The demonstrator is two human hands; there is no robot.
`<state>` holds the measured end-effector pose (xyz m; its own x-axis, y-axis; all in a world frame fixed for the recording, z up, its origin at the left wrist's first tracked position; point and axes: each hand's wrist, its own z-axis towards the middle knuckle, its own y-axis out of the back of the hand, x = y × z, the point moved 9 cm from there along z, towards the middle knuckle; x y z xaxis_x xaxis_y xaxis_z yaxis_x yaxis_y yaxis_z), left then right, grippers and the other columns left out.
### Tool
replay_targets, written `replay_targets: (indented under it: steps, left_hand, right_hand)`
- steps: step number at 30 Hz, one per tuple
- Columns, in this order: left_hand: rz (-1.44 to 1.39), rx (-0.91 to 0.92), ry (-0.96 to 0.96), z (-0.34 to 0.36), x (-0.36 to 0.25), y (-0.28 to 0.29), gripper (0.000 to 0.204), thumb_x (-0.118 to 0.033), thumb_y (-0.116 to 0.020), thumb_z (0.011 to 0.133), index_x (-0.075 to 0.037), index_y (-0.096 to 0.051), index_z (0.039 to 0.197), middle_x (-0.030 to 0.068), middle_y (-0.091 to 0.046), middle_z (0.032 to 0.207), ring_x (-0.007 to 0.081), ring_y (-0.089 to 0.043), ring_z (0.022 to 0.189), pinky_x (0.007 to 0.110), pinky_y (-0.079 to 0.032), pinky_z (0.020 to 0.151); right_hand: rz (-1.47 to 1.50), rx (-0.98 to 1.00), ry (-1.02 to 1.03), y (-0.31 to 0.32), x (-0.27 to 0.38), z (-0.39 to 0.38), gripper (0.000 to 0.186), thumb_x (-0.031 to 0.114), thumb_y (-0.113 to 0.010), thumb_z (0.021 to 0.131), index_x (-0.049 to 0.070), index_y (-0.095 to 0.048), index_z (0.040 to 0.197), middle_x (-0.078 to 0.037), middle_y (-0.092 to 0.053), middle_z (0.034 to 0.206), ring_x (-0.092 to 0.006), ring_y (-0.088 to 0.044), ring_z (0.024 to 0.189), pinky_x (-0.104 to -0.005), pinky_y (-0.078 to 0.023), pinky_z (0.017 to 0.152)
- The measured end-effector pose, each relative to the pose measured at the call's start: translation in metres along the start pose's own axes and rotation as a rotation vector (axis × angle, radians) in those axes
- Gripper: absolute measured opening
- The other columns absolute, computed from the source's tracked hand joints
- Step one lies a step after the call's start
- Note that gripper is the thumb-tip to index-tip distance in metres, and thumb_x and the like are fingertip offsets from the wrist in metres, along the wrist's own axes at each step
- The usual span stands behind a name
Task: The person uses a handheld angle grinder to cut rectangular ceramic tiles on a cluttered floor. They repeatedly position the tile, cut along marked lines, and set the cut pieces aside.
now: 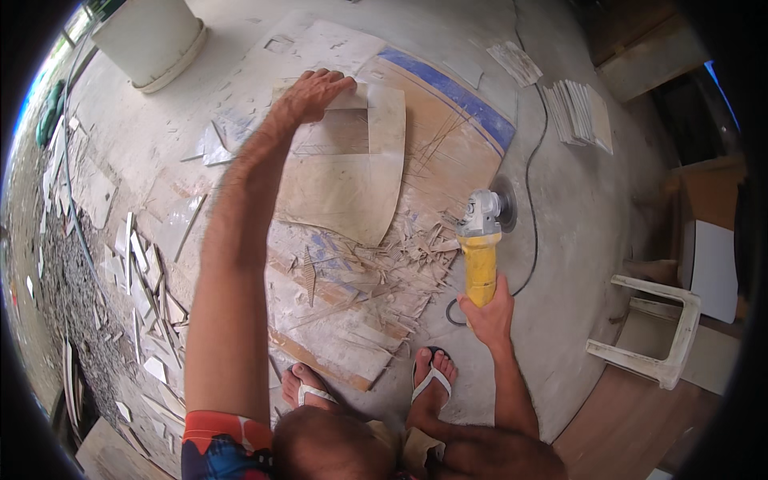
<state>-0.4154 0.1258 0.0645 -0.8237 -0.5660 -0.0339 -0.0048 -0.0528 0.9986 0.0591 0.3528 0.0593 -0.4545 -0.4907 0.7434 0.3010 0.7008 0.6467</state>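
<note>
My right hand (490, 310) is wrapped around the yellow body of an angle grinder (481, 268). The grinder's grey head and dark round disc (503, 204) point away from me, to the right of a dusty sheet of cardboard (436, 120). My left hand (318, 92) is farther out, its fingers bent over the upper edge of a pale tile piece (349, 97); the fingertips are partly hidden. Below that lies a brownish rectangle (332, 132), bordered by a larger pale tile (344, 192) with a curved edge. Thin offcuts (424, 248) are heaped near the grinder.
Broken tile shards (148, 296) litter the left side beside gravel. A white bucket (152, 40) stands at the far left. Stacked tile strips (578, 114) lie at the far right. A black cord (534, 184) loops across the floor. A white stool (648, 328) lies at the right.
</note>
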Motion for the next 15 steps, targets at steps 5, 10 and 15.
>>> replay_targets:
  steps: [5,10,15]
  left_hand:
    - [-0.105,-0.150,0.265,0.012,-0.070,-0.052,0.078,-0.012,-0.070,0.089,-0.009,-0.045,0.162,0.0299,-0.058,0.149,0.0432,-0.066,0.123,0.056,-0.057,0.097]
    - [-0.061,-0.376,0.548,-0.043,-0.186,-0.060,0.081,-0.042,-0.082,0.088,-0.002,-0.053,0.153,0.0388,-0.053,0.145,0.0526,-0.053,0.129,0.060,-0.041,0.114]
    - [-0.501,-0.371,0.461,-0.058,-0.192,-0.063,0.063,-0.019,-0.079,0.082,-0.011,-0.062,0.143,0.0389,-0.050,0.144,0.0491,-0.052,0.122,0.057,-0.042,0.108]
  right_hand:
    - [-0.013,-0.037,-0.022,0.000,-0.011,0.000,0.054,0.018,-0.090,0.080,-0.001,-0.058,0.120,-0.020,-0.075,0.097,-0.0360,-0.077,0.089,-0.0471,-0.058,0.079]
    - [0.032,-0.040,-0.111,0.000,-0.019,0.009,0.052,0.016,-0.088,0.080,-0.002,-0.060,0.119,-0.015,-0.074,0.095,-0.0287,-0.073,0.083,-0.0431,-0.058,0.077]
    - [0.042,-0.067,-0.052,0.000,-0.016,0.012,0.051,0.015,-0.087,0.080,-0.003,-0.060,0.119,-0.017,-0.073,0.097,-0.0300,-0.072,0.083,-0.0440,-0.057,0.078]
